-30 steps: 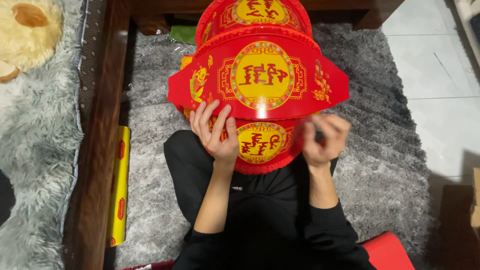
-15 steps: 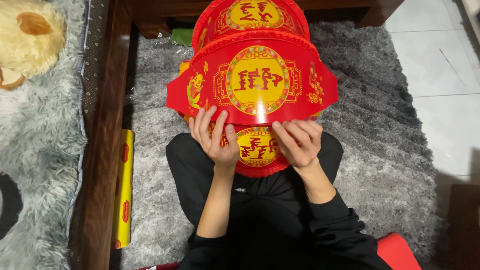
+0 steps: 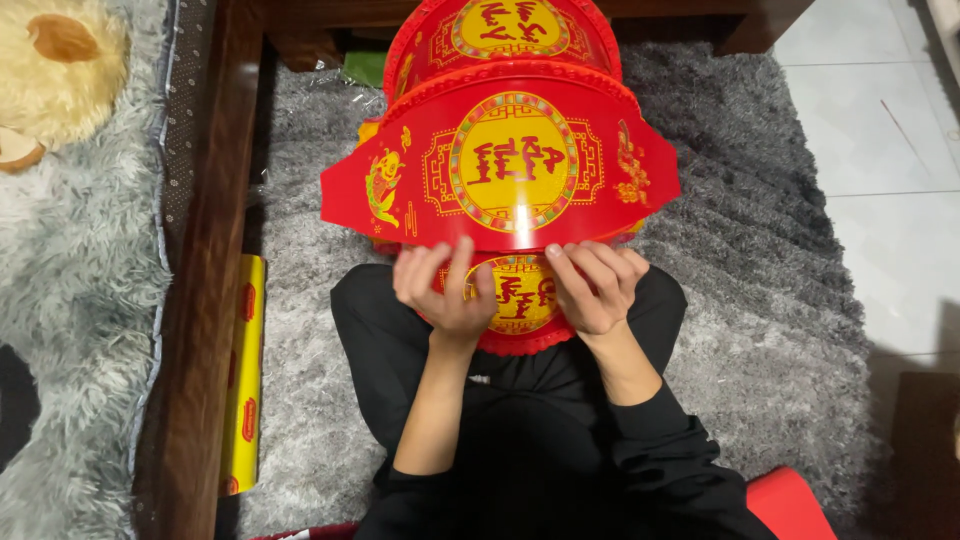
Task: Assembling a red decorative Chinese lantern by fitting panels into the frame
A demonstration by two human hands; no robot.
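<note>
Red paper decoration panels [image 3: 505, 165], fan-shaped with gold round medallions and scalloped edges, are stacked in front of you above your lap, over a grey shag rug [image 3: 760, 300]. Your left hand [image 3: 445, 290] is curled against the lower edge of the front panel, fingers spread upward on a smaller red and gold panel [image 3: 520, 300] just beneath it. Your right hand [image 3: 595, 285] now rests beside the left one, fingers bent over the same lower edge; both hands grip the paper, though the thumbs are hidden behind it. One second earlier your right hand sat farther out to the right and was closed in a fist around something small and dark; half a second ago it had already moved inward with fingers laid flat. The front panel has also shifted slightly leftward and lower in your view since then. A third red panel [image 3: 500, 30] stands behind the others, near a dark wooden frame [image 3: 210, 250]. A yellow and red box [image 3: 245, 370] lies along the rug's left edge. Your black sleeves and trousers fill the lower centre.
</note>
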